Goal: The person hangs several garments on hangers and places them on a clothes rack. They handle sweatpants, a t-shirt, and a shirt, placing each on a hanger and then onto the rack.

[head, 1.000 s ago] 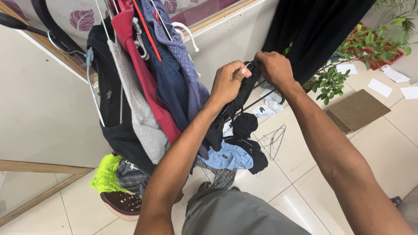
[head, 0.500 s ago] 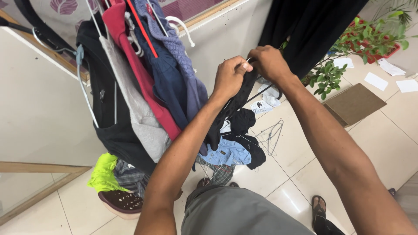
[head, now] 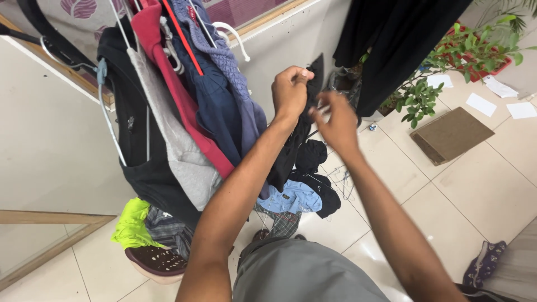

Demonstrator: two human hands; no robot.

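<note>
L hand is clenching the top of a black garment, holding it up just beside the hanging clothes. R hand is hovering w/ fingers spread, blurred, just right of the garment; can't tell if it's touching it. Garment is dangling above a clothes pile on the tiled floor. Plant and cardboard are sitting further right.
</note>
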